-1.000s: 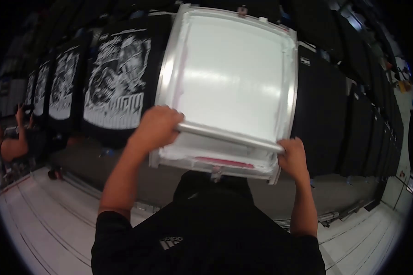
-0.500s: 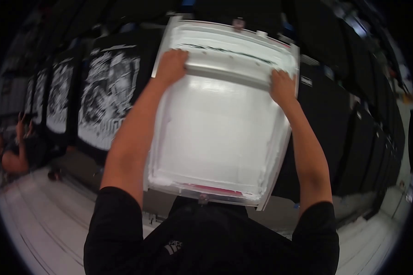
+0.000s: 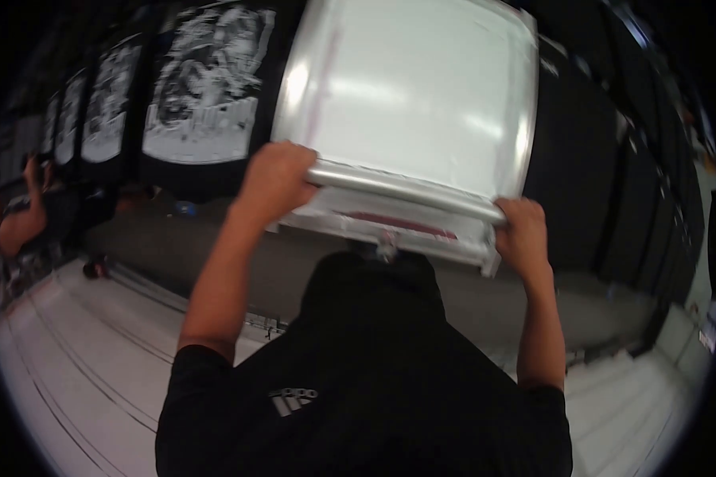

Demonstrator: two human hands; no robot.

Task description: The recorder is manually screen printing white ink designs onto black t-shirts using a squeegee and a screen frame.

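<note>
Hands grip a long silver metal bar (image 3: 406,193) that runs across the near end of a large white rectangular screen in a pale metal frame (image 3: 410,95). We have our left hand (image 3: 274,181) clenched over the bar's left end, fingers curled around it, and our right hand (image 3: 522,230) wrapped around its right end at the frame's near right corner. The bar lies just above the frame's near edge, where a thin reddish streak (image 3: 402,225) runs along the white mesh. The frame rests over a black printing platen (image 3: 581,143) whose dark surface shows past its right edge. Beyond the frame's left edge we see a row of black shirts with white printed designs (image 3: 207,87) on neighbouring platens. Another person (image 3: 24,215) stands at the far left, beside the pale grey floor (image 3: 71,366).
</note>
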